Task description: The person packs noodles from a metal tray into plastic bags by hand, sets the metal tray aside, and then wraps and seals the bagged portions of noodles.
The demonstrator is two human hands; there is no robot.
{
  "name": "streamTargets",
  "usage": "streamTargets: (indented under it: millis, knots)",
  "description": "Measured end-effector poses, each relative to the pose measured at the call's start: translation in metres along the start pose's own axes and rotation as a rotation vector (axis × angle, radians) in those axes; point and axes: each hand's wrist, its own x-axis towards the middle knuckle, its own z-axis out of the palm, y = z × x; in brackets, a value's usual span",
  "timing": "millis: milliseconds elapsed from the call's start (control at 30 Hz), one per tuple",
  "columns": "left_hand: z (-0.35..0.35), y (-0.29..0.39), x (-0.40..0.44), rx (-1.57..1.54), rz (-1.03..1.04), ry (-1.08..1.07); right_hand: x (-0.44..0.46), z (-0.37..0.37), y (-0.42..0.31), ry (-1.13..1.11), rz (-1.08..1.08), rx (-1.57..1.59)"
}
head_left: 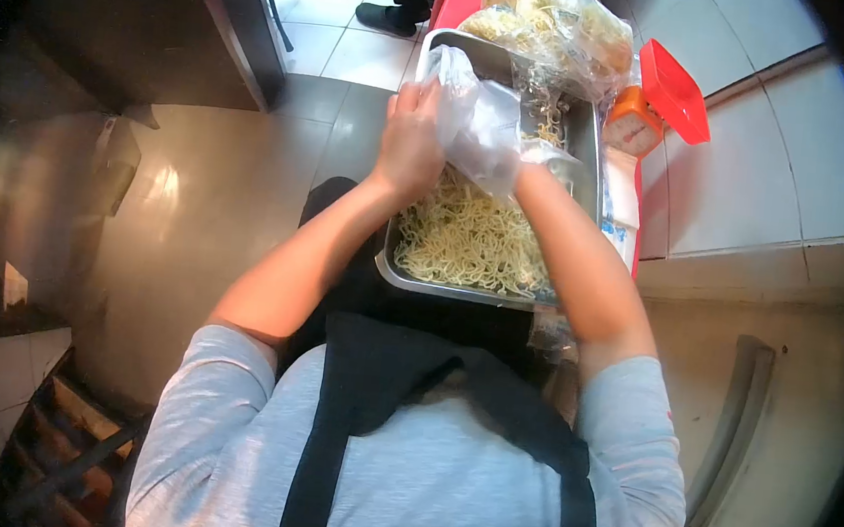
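Observation:
Over the metal tray (388, 269), my left hand (413, 137) is closed on the edge of a clear plastic bag (489, 134). My right hand (530, 178) reaches to the same bag from the other side. Plastic covers its fingers, so I cannot see how they are bent or whether they grip. Below the bag, pale yellow noodles (474, 238) lie loose across the near part of the tray. A few more noodle strands show beyond the bag.
Past the tray's far end sit large clear bags of noodles (554, 19). To the right are an orange dial scale (633, 126) and a red plastic basin (675, 93) by the tiled wall. Another person's dark shoe (385, 19) stands on the floor ahead.

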Motion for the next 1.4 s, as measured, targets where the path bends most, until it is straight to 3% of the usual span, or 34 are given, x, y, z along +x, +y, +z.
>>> streamTargets:
  millis: [133,267,367,500,600,633,733,767,800,900,1000,1033,1133,1233,1300,1400]
  knots:
    - [0.012,-0.012,-0.001,-0.001,-0.095,0.075,-0.065,-0.031,-0.045,-0.449,-0.036,-0.319]
    - [0.014,-0.011,-0.003,0.002,-0.087,0.139,-0.109,0.004,-0.063,-0.139,-0.08,-0.396]
    - [0.014,-0.009,-0.003,0.026,-0.009,0.205,-0.111,0.016,-0.066,-0.114,-0.033,-0.406]
    - [-0.002,-0.006,0.02,-0.025,-0.016,0.165,-0.109,0.018,-0.054,0.082,-0.049,-0.302]
    - [-0.022,0.001,0.054,0.124,0.06,0.253,-0.097,0.016,0.002,0.07,0.129,0.398]
    - [-0.031,0.009,0.064,0.19,0.073,0.23,-0.107,-0.014,-0.029,0.113,0.141,0.582]
    - [-0.031,0.015,0.08,0.413,0.129,0.054,-0.124,-0.048,-0.026,0.406,-0.028,1.213]
    - [-0.026,0.014,0.083,0.489,0.151,-0.027,-0.136,-0.081,-0.063,0.522,0.227,0.885]
    - [-0.019,0.014,0.085,0.5,0.182,-0.076,-0.131,-0.097,-0.032,0.526,0.101,0.799]
    - [0.002,0.015,0.089,0.555,0.272,-0.197,-0.157,-0.145,-0.068,0.731,0.142,1.022]
    - [0.015,0.026,0.094,0.57,0.336,-0.291,-0.18,-0.157,-0.076,0.718,-0.184,0.86]
    - [0.017,0.031,0.094,0.61,0.392,-0.306,-0.181,-0.159,-0.088,0.777,0.056,1.04]
    - [0.021,0.05,0.095,0.604,0.443,-0.236,-0.167,-0.135,-0.059,0.683,0.191,1.076]
    - [0.016,0.067,0.091,0.62,0.517,-0.32,-0.15,-0.082,0.001,0.479,0.214,1.096]
    - [0.004,0.078,0.083,0.697,0.609,-0.424,-0.151,-0.054,-0.005,0.36,0.298,1.174]
    - [0.01,0.067,0.068,0.613,0.774,-0.449,-0.17,-0.038,-0.042,0.443,0.286,1.372]
